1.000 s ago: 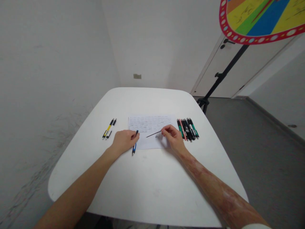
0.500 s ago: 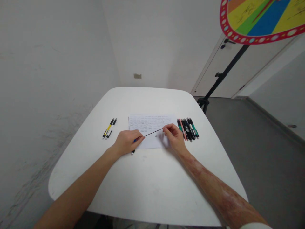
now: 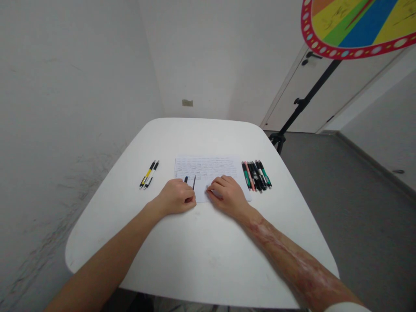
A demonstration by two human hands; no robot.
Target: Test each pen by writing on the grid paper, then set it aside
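My left hand (image 3: 178,197) is closed above the near left part of a written-on sheet of paper (image 3: 208,164). A thin dark pen refill (image 3: 194,183) stands up out of its fingers. Beside it the black end of a pen (image 3: 186,179) shows past the knuckles; the rest of that pen is hidden by the hand. My right hand (image 3: 227,195) rests low over the right part of the paper, thumb and fingertips pinched together at the sheet. What is between those fingertips is too small to make out.
On the white table (image 3: 208,251), a yellow pen (image 3: 147,174) and a white pen (image 3: 152,174) lie at the left. Several pens (image 3: 256,175) in black, green and pink lie at the right. A colourful wheel (image 3: 357,26) on a black stand (image 3: 302,104) is beyond the table.
My right hand has let go of the refill's far end and come down left to the paper, where a small grey piece lay. My left hand has turned, and the refill now points up.
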